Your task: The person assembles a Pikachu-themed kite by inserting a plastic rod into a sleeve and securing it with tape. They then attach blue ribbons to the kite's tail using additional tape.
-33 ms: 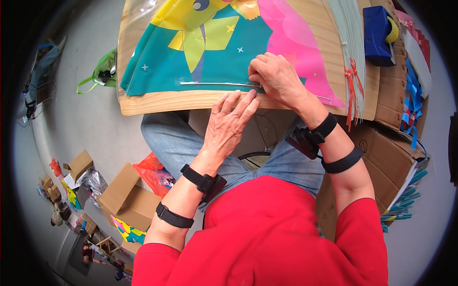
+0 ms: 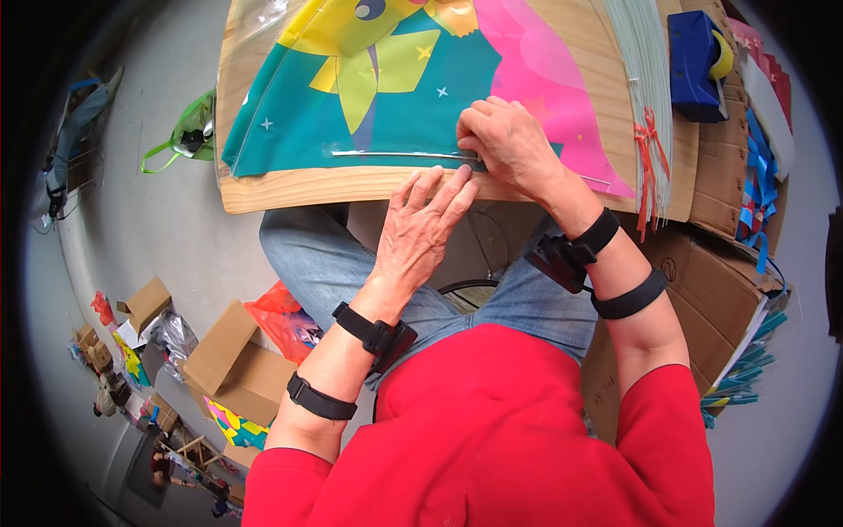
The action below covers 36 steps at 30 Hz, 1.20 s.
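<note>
A printed plastic sheet [image 2: 421,114] in teal, pink and yellow lies on the wooden board [image 2: 299,189] in front of me. Along its near edge runs a thin white rod [image 2: 386,155]. My right hand [image 2: 509,145] is closed in a pinch over the rod, which passes beneath the curled fingers; the fingertips are partly hidden. Beside it, my left hand [image 2: 421,220] lies palm down with outstretched fingers. Its fingertips rest at the board's near edge, close to the rod and touching the sheet's border.
A bundle of thin pale rods [image 2: 637,70], tied with red ribbon [image 2: 648,145], lies on the board's right side. Beyond it sits a blue tape dispenser [image 2: 698,66]. Cardboard boxes [image 2: 685,307] stand at right. A green bag [image 2: 189,132] and an open carton [image 2: 237,369] are at left.
</note>
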{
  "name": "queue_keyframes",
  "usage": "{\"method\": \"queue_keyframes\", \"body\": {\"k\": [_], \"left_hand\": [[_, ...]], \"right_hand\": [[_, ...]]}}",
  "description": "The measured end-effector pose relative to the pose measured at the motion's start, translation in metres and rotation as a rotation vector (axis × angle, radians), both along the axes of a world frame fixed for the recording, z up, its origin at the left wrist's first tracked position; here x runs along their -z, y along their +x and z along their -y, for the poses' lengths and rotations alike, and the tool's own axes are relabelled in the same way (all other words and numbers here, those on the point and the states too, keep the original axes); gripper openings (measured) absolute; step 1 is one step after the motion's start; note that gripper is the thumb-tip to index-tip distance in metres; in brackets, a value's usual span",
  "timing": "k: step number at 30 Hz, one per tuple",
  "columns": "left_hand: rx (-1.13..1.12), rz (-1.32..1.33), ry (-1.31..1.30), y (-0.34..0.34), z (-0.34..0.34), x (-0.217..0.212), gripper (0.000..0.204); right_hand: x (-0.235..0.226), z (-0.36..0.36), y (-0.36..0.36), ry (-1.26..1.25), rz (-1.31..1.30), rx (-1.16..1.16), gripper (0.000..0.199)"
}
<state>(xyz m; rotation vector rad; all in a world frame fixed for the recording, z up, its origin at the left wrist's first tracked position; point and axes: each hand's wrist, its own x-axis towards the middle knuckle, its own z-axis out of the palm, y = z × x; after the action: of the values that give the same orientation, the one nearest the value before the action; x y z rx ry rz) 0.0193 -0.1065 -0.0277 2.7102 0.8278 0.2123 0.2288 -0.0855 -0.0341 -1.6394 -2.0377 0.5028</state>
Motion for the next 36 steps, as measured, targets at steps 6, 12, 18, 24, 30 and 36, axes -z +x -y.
{"method": "queue_keyframes", "body": {"k": [6, 12, 18, 24, 30, 36], "left_hand": [[-0.001, -0.014, -0.006, 0.002, 0.001, -0.005, 0.066], [0.006, 0.002, -0.019, 0.003, -0.002, -0.010, 0.064], [-0.054, -0.007, 0.055, 0.015, -0.011, -0.007, 0.064], [0.006, -0.126, 0.156, 0.014, -0.010, -0.011, 0.057], [-0.005, -0.131, 0.134, 0.018, -0.014, -0.005, 0.071], [-0.132, -0.050, 0.023, -0.020, -0.017, 0.010, 0.096]], "right_hand": [[-0.001, -0.002, -0.006, 0.199, -0.066, 0.195, 0.020], [-0.031, -0.001, 0.006, 0.129, -0.195, 0.571, 0.027], [-0.021, 0.026, -0.024, -0.066, -0.165, 0.603, 0.029], [-0.012, 0.013, -0.025, -0.196, -0.204, 0.797, 0.027], [-0.020, 0.038, -0.011, 0.084, -0.249, 0.674, 0.015], [-0.007, 0.109, 0.005, -0.015, 0.258, 0.223, 0.073]]}}
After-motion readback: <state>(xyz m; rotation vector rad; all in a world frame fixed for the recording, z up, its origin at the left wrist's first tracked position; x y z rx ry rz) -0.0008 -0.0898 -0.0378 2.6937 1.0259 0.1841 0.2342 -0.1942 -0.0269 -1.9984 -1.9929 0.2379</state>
